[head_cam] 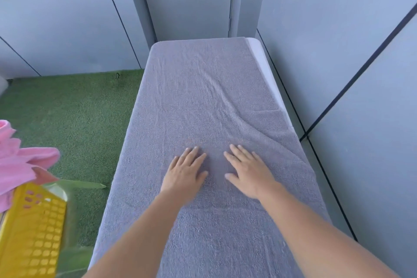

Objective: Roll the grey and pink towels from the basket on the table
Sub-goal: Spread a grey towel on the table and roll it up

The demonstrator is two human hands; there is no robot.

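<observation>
Grey panelled walls (67, 18) and green turf flooring (74, 119) surround the narrow table (260, 61), which I take as my reference point.

Item 1: grey towel (203, 97). It is spread lengthwise over nearly the whole tabletop and lies mostly flat. Diagonal creases run toward the table's far right side, where a fold sits at the right edge. No roll has been started at any edge that I can see.

Item 2: pink towel (20, 165). It is bunched in the yellow basket (38, 232), well to the left of the table and off its surface.

Item 3: left hand (184, 171). It lies palm down on the grey towel at the table's near-middle, fingers (190, 154) straight and slightly spread, gripping nothing.

Item 4: right hand (248, 171). It lies just beside the left, also palm down and flat, fingers straight and a little apart, thumb out to the side.

Progress, as I judge it: the grey towel is laid out and being smoothed, so this is an early stage. What is left is to roll the grey towel, then to take out, spread and roll the pink one.
</observation>
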